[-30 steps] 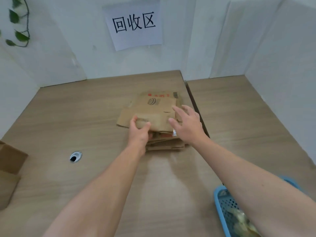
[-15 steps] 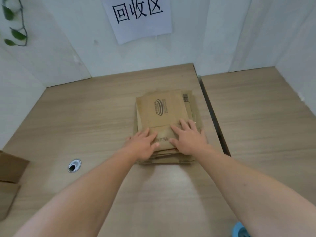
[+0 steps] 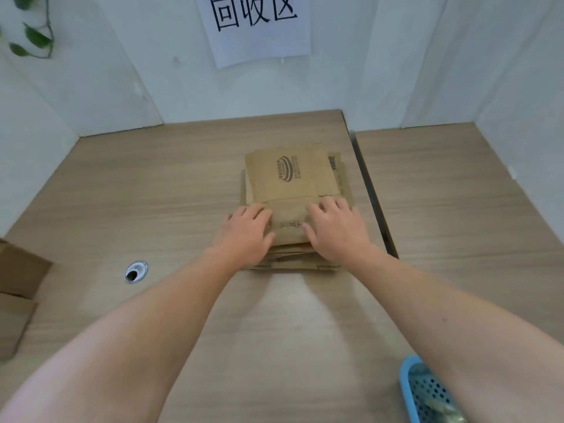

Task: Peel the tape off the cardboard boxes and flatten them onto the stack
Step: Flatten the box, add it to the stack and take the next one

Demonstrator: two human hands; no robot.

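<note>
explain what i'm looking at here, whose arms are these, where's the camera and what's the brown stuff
There is no machine here. A person wears a camera on the head, so this single picture looks forward and down along their own arms. The left hand and right hand lie flat, pressing down on the near end of a flattened cardboard box. It tops a stack of flattened cardboard on the wooden table. Nothing is gripped. A paper sign hangs on the wall behind. A blue basket shows bottom right, and more cardboard sits at the left edge.
</note>
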